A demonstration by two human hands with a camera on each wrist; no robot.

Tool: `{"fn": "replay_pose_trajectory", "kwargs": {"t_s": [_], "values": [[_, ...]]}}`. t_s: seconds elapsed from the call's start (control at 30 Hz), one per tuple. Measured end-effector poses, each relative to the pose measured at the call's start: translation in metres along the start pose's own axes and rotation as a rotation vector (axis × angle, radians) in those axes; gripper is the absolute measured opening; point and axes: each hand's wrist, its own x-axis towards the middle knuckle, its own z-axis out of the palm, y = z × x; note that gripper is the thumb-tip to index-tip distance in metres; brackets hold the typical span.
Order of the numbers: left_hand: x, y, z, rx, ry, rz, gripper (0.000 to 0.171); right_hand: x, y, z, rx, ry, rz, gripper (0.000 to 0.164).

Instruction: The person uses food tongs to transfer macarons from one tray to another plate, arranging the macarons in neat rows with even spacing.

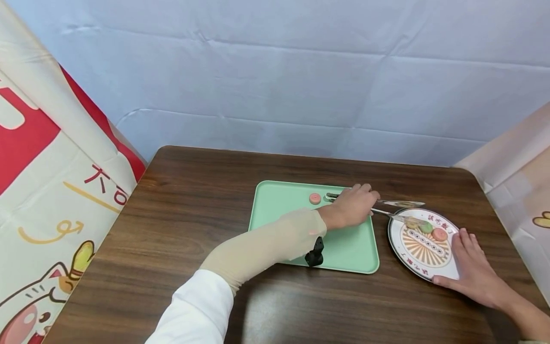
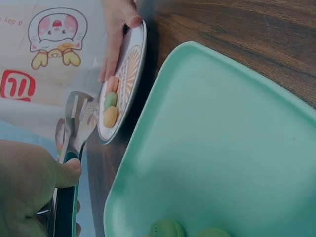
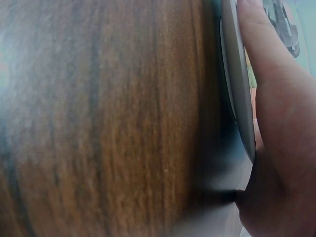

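Note:
My left hand [image 1: 354,205] grips metal serving tongs [image 1: 401,219] with dark green handles, above the right side of a mint-green tray [image 1: 275,200]. The tongs' ends are spread apart, and one slotted end reaches over the rim of a round patterned plate [image 1: 414,255]. A yellow macaron [image 2: 110,117], a green macaron [image 1: 426,227] and a pink macaron [image 1: 439,234] lie in a row on this plate. In the left wrist view the tongs hold nothing between their ends. My right hand [image 1: 477,274] rests on the plate's right rim, fingers extended and thumb spread.
On the tray lie another pink macaron [image 1: 315,198] and green macarons [image 2: 167,228], which my left forearm hides in the head view. A black wrist device [image 1: 315,253] hangs beneath that forearm. The brown wooden table [image 1: 193,200] is bordered by printed cloth [image 1: 51,191] and a pale backdrop.

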Motion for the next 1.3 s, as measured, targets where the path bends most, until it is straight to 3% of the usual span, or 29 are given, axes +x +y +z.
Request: {"fn": "replay_pose_trajectory", "kwargs": {"t_s": [0.5,0.87,1.3], "values": [[-0.009,-0.012,-0.014,-0.043,0.010,0.003,0.049,-0.001,0.000,-0.001,-0.007,-0.015,-0.001,0.129],[-0.024,-0.027,-0.031,-0.025,0.019,0.042,0.050,-0.001,0.002,-0.002,0.001,-0.016,-0.009,0.129],[-0.032,-0.037,-0.040,-0.010,0.054,0.049,0.050,-0.001,-0.001,-0.004,-0.007,-0.037,0.016,0.128]]}}
